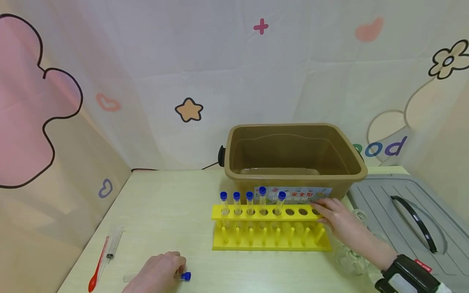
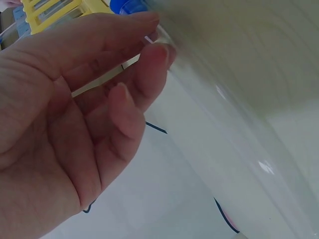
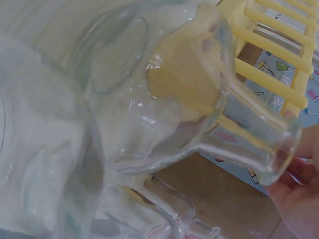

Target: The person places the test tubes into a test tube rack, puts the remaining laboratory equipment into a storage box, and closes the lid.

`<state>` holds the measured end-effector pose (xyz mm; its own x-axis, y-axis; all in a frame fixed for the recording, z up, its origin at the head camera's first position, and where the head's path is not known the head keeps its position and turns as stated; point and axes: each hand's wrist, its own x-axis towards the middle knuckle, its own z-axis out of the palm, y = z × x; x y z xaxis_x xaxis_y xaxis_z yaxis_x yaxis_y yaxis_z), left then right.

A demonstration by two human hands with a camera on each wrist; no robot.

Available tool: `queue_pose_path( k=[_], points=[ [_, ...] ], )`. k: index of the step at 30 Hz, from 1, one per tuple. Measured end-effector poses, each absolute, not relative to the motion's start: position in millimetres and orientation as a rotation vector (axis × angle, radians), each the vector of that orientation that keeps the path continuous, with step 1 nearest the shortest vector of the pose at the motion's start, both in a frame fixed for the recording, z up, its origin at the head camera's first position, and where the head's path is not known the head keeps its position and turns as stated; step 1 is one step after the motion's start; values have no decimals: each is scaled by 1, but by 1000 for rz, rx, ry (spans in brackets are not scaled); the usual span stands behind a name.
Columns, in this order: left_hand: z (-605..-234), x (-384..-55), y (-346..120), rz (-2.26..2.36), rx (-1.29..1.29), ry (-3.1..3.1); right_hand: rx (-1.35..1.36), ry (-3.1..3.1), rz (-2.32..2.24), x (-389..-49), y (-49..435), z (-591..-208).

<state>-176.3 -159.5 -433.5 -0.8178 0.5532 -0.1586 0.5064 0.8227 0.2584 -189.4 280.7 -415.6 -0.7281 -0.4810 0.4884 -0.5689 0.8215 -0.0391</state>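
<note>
My left hand (image 1: 161, 270) pinches a clear test tube (image 2: 239, 134) just below its blue cap (image 1: 186, 276). The tube lies sideways, low over the table at the front. A yellow test tube rack (image 1: 271, 247) stands in the middle, with several blue-capped tubes (image 1: 250, 196) upright in its left and middle holes; one of them (image 1: 281, 196) leans slightly. With fingers on its top bar and thumb at the side, my right hand (image 1: 338, 219) grips the rack's right end. A glass flask (image 3: 184, 74) fills much of the right wrist view, in front of that hand.
Behind the rack stands a brown plastic bin (image 1: 293, 178). A grey lid (image 1: 381, 203) with a black handle lies at the right. Clear glassware (image 1: 349, 260) sits under my right forearm. At the left are a syringe (image 1: 114, 244) and a red dropper (image 1: 98, 266).
</note>
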Motion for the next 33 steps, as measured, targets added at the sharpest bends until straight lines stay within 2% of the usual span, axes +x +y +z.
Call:
queue_pose_path(
  k=[12,33],
  points=[
    [-419,-180,-149,172,950,2865,785,-2514,263,-190,281,-416],
    [-381,-178,-114,252,1288,3151,801,-2502,253,-191,282,-417]
  ],
)
